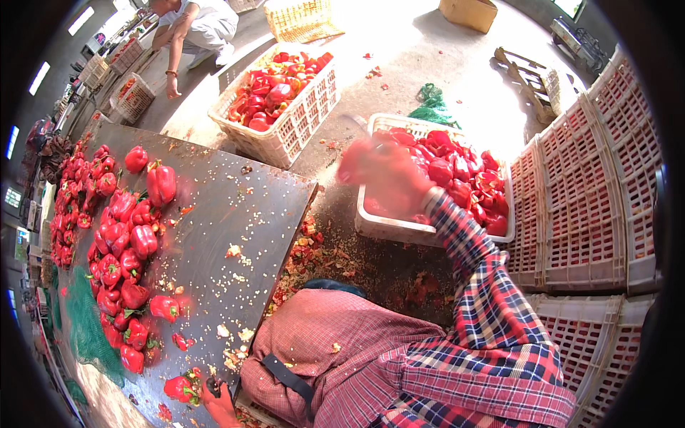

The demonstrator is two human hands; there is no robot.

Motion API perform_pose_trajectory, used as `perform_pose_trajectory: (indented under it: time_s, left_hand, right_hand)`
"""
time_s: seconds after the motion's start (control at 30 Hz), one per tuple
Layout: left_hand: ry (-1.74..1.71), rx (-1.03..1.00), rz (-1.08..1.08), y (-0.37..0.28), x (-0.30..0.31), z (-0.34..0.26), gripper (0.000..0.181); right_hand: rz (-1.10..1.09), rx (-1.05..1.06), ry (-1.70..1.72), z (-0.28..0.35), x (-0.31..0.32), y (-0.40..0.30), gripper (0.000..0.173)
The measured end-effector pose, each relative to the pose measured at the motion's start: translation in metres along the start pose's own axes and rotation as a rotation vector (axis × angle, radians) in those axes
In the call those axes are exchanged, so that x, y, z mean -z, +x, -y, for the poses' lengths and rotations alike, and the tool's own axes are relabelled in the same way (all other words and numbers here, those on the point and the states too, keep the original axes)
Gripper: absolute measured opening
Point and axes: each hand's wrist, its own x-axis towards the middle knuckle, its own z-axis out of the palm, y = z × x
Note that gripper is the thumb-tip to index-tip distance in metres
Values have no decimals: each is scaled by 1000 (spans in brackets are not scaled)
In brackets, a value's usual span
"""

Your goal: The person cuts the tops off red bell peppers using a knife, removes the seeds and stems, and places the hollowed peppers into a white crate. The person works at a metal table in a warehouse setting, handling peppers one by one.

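My right hand [393, 174] is stretched out over the near left side of a white plastic crate [396, 227] full of cut red bell peppers [460, 171]. It is strongly blurred. A red shape shows at its fingers and a faint blade-like streak [355, 122] above them, but its grip is unclear. At the bottom edge, my left hand [220, 409] rests at the metal table [225, 192], with something small and dark [215, 386] at its fingertips. Just left of it lies a red bell pepper [179, 389] with a green stem. Whole red bell peppers [120, 257] are heaped farther left.
Another crate of red peppers [305, 131] stands beyond the table. Stacked crates [567, 203] rise on my right. Green netting [93, 326] lies at the table's left; more netting [434, 107] is on the floor. A person [198, 32] crouches at the back. Seeds and scraps [316, 257] litter the floor.
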Motion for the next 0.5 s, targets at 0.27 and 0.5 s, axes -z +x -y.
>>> perform_pose_trajectory:
  time_s: [0.27,0.5]
  left_hand:
    - [155,132,134,1,-10,-7,43]
    - [364,153,129,7,7,-28,49]
  right_hand:
    - [-32,-128,-1033,-124,35,100,33]
    - [158,11,-1074,-185,26,132,32]
